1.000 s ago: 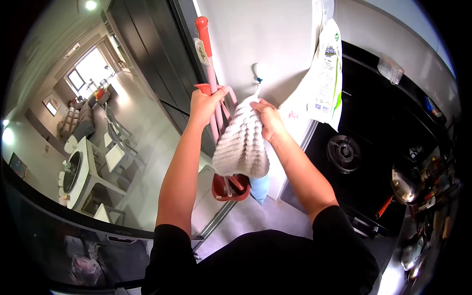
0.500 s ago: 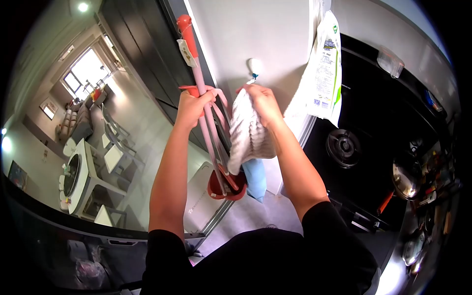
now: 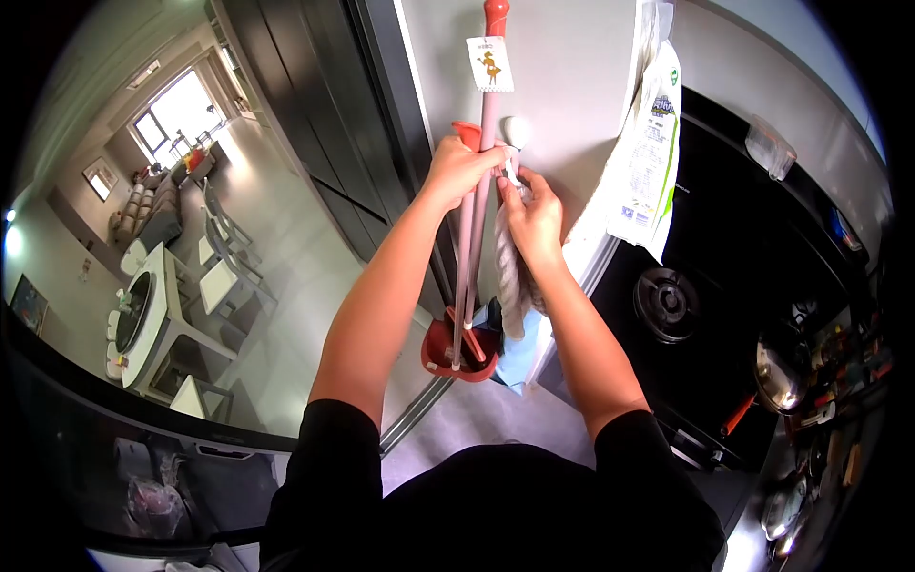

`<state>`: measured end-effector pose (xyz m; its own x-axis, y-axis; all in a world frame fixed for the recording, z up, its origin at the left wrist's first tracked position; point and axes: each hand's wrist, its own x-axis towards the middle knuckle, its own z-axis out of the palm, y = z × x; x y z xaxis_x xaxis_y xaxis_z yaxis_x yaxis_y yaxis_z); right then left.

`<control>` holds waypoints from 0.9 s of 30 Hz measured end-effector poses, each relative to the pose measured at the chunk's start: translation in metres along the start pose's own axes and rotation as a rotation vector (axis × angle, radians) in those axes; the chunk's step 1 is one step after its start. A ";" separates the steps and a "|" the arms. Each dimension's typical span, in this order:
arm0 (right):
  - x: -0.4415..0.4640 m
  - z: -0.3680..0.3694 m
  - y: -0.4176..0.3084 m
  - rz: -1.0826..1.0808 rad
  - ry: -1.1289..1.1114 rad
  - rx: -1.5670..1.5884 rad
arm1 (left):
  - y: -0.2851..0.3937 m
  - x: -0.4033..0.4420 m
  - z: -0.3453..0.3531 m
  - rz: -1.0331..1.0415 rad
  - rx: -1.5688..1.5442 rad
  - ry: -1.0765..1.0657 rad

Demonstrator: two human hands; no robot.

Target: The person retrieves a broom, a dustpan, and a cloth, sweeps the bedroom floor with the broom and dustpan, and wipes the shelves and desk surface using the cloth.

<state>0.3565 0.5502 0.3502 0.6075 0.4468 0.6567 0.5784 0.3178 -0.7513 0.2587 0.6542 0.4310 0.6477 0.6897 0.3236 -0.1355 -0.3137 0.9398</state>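
Observation:
My left hand [image 3: 462,172] is closed around the pink poles of a long-handled dustpan set, in front of the white wall. One pole [image 3: 488,105] has a red end and a white tag [image 3: 491,65] with a small figure. Below hangs the red dustpan [image 3: 440,355]. My right hand [image 3: 536,217] is closed on the top of a grey-white ribbed towel [image 3: 513,272], right beside the left fingers. A white wall hook [image 3: 517,132] sits just above both hands. Behind the towel hangs a light blue cloth [image 3: 519,357]. What the dustpan's second pole ends in is partly hidden.
At right, a black stove [image 3: 665,305] carries a pan [image 3: 783,372] with a red handle. A white printed bag [image 3: 650,162] hangs at the wall's edge. Dark cabinet doors [image 3: 315,105] stand at left, with a dining table [image 3: 172,329] and chairs beyond.
My left hand has brought the poles and dustpan rightward, up against the towel. My right hand has shifted slightly right and down, and the towel now hangs narrower.

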 end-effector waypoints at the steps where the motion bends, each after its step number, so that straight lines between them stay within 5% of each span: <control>1: 0.006 0.000 -0.001 0.026 -0.010 -0.040 | -0.006 0.006 0.001 -0.008 -0.010 -0.003; 11: 0.004 0.005 0.030 -0.056 0.089 -0.178 | -0.039 0.003 -0.001 -0.014 0.022 0.042; 12: 0.000 -0.003 0.025 0.062 -0.007 -0.221 | -0.047 -0.001 0.000 -0.006 0.017 0.036; 14: -0.013 -0.016 0.030 -0.123 0.084 -0.112 | -0.057 -0.010 0.003 -0.040 0.056 0.063; 16: -0.032 -0.037 -0.006 0.062 0.031 0.003 | -0.079 -0.015 -0.004 -0.032 0.106 0.105; 20: -0.063 -0.038 -0.019 0.706 -0.100 0.796 | -0.088 -0.066 -0.038 -0.039 0.049 0.250; 24: -0.107 0.024 0.000 1.078 -0.193 0.719 | -0.092 -0.157 -0.106 -0.161 0.203 0.444; 27: -0.141 0.081 0.024 1.366 -0.536 0.774 | -0.109 -0.214 -0.165 -0.275 0.084 0.674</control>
<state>0.2407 0.5621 0.2344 0.0666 0.8937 -0.4437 -0.6789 -0.2853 -0.6766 0.0109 0.6486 0.2774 0.0448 0.9940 0.0994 0.0411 -0.1013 0.9940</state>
